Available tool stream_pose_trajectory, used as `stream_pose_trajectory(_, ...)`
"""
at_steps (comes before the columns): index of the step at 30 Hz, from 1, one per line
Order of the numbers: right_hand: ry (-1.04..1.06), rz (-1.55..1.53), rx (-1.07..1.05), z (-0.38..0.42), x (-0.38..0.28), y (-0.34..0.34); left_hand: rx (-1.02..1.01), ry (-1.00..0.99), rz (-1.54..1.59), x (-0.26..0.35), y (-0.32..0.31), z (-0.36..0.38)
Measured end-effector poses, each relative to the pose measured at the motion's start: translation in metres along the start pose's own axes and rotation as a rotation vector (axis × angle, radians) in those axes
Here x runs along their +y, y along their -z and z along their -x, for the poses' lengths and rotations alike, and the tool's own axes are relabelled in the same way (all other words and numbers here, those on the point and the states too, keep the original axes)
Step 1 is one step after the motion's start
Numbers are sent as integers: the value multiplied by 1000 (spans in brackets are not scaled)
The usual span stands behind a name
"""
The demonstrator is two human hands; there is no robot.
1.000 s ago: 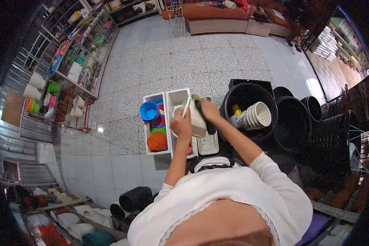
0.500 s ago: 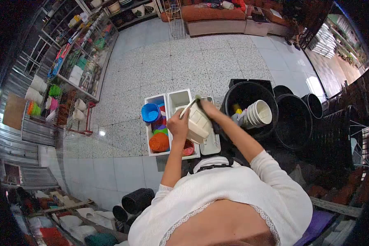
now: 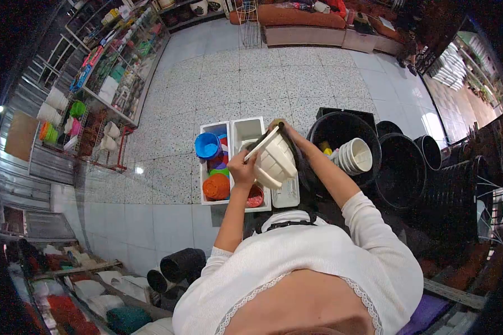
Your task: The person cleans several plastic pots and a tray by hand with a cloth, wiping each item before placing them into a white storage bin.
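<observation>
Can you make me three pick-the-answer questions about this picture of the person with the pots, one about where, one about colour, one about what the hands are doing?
1. Where is the stack of cream plastic pots?
A. inside the big black round tub
B. on the wire shelf
C. on the sofa

2. What colour is the small plastic pot at the far end of the white rectangular tray?
A. yellow
B. blue
C. black

3. How is the cream square plastic pot?
A. lying flat on the tiles
B. stacked in the tub
C. held up and tilted by the left hand and right hand

Answers: 1 A, black walls surround the stack. 2 B, it is bright blue. 3 C, both hands grip it above the trays.
</observation>
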State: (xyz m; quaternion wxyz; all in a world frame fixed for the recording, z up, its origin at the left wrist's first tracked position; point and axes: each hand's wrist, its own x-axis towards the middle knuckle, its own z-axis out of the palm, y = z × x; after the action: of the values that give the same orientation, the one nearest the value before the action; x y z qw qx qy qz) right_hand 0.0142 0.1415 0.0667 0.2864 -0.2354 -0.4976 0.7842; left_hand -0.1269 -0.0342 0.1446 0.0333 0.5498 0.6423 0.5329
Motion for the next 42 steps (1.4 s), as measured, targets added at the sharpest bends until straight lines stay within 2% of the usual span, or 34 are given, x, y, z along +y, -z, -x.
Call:
stream_pose_trajectory(1,82,126,111,-4,3,1,-59,43,-13,-3,2,0)
stream_pose_trajectory(4,504,965,233,0,-13,-15,-29,59,-70,5,2,-5)
stream_pose_trajectory(5,515,1103,225,9,-18,-40,-78,32,-134,18,4,-10)
stream_pose_trajectory(6,256,1136,371,23,-32,-81,-131,9,-197,29,2,-14)
stream_pose_trajectory(7,250,1152,426,35,-44,-108,-26,150,-247,23,-8,-12)
stream_pose_trajectory(8,256,1170,482,39,-53,-122,37,184,-243,17,-9,-12)
stream_pose_trajectory(10,490,1015,527,28,-39,-117,162,242,-233,5,-8,-17)
stream_pose_trajectory(11,595,932,548,26,-28,-112,266,106,-229,0,-10,-15)
stream_pose_trajectory(14,-327,-2,304,5,-10,-64,221,114,-36,10,5,-11)
stream_pose_trajectory(15,-259,54,251,24,-24,-77,250,97,-67,12,5,-13)
stream_pose_trajectory(18,-339,70,355,7,14,-54,242,172,-290,1,6,-19)
stream_pose_trajectory(19,-207,465,429,23,10,-71,274,246,-299,-7,3,-23)
stream_pose_trajectory(20,-120,881,561,39,6,-88,244,231,-389,-12,-4,-25)
stream_pose_trajectory(22,219,1494,1026,63,25,-151,187,199,-567,-20,-19,-27)
stream_pose_trajectory(25,248,1131,988,56,35,-135,169,93,-451,-4,-25,-25)
stream_pose_trajectory(26,100,850,875,53,29,-114,160,60,-389,6,-21,-22)
stream_pose_trajectory(28,-19,-181,374,18,67,-28,118,104,-310,16,-15,-17)
stream_pose_trajectory(30,-416,-416,291,30,33,-13,71,146,-193,30,-9,-14)
stream_pose_trajectory(31,-381,-328,380,30,37,-9,59,179,-184,23,-12,-11)
stream_pose_trajectory(32,-353,-234,469,30,37,-8,135,101,-164,18,-16,-12)
stream_pose_trajectory(33,-205,-145,493,20,62,4,216,23,-143,12,-19,-17)
stream_pose_trajectory(34,-233,45,496,22,60,6,291,-46,-125,5,-20,-17)
stream_pose_trajectory(35,-265,235,499,24,59,9,193,203,-3,-8,-21,-17)
stream_pose_trajectory(37,-227,643,815,56,20,-84,166,95,-298,-24,-38,-15)
stream_pose_trajectory(38,-187,982,1024,61,15,-121,151,39,-448,-27,-42,-13)
stream_pose_trajectory(39,-141,1002,1164,56,37,-127,95,65,-400,-7,-38,-15)
stream_pose_trajectory(42,-182,609,894,65,5,-101,128,44,-252,2,-41,-8)
